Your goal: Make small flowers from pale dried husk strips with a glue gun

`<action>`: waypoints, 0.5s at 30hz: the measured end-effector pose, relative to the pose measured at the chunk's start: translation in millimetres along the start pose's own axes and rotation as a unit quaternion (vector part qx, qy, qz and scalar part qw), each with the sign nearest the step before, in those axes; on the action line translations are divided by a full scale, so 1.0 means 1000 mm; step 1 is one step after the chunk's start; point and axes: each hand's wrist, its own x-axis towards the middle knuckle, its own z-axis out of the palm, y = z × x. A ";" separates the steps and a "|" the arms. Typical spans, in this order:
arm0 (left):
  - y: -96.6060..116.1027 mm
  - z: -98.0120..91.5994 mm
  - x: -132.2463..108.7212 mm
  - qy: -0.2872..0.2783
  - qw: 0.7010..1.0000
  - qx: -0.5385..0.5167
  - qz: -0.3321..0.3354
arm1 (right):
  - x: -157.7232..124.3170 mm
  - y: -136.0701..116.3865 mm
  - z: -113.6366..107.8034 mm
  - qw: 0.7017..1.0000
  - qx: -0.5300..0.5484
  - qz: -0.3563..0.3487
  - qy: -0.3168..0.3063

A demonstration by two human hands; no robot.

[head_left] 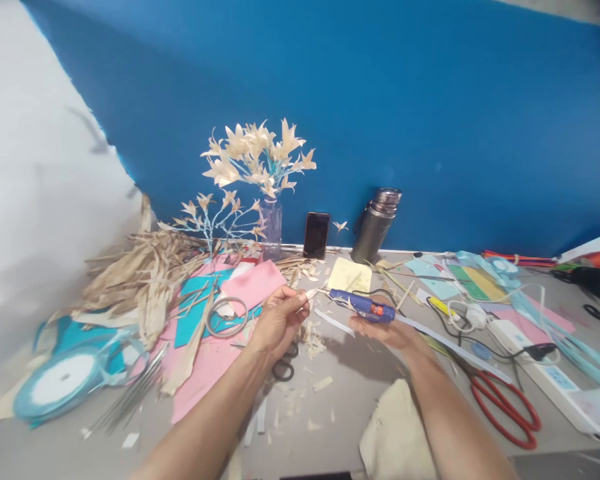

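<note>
Probably husk (pixel 311 294), tight in left grip's (pixel 281 319) fingertips, glue gun (pixel 357 305) snug in right grip (pixel 391 333)

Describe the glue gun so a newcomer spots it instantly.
Find the grey table below the blue wall. Over its middle, the right grip holds the glue gun: dark blue with an orange patch, unlike the red-handled scissors nearby.
</note>
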 end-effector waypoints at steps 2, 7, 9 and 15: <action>0.000 0.000 0.001 -0.001 1.000 -0.004 -0.003 | 0.000 -0.002 0.001 1.000 0.001 -0.002 -0.008; -0.001 -0.001 0.001 -0.001 1.000 -0.009 -0.010 | 0.001 0.001 0.002 1.000 -0.001 0.002 0.011; -0.001 -0.001 0.001 0.001 1.000 -0.008 -0.012 | 0.000 0.002 0.002 1.000 0.008 0.008 0.011; -0.002 -0.002 0.002 -0.003 1.000 -0.006 -0.010 | 0.001 0.002 0.002 1.000 0.004 0.013 -0.007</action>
